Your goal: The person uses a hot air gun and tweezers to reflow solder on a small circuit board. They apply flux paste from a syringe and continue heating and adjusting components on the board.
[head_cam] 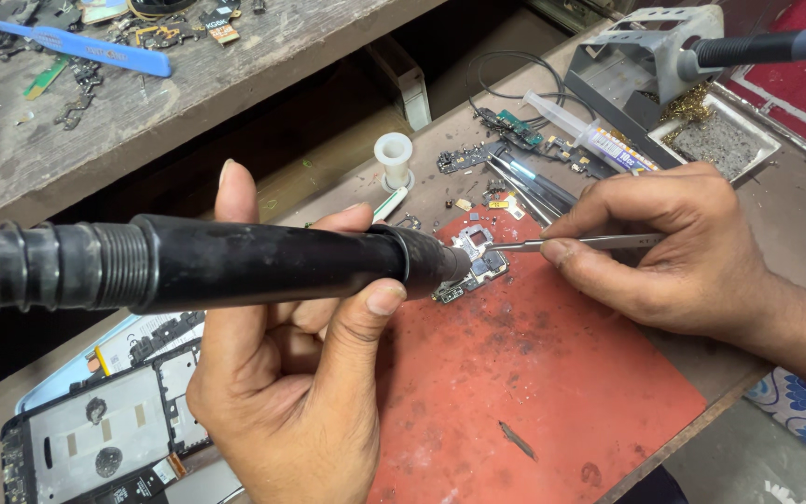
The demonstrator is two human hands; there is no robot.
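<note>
Nearest, the left hand (296, 373) wraps closed around a black hot-air wand (235, 266) lying horizontally, nozzle pointing right at the circuit board (473, 261) on the red mat (534, 373), frame centre. Right hand (683, 247) pinches tweezers (571, 243), tips touching the board.

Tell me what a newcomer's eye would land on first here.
First, the thick black hot-air wand lying across the left half of the view, gripped in the left hand, its nozzle aimed at a small circuit board on the red mat. From the right, the right hand reaches tweezers to that board. An opened phone lies at lower left.
</note>
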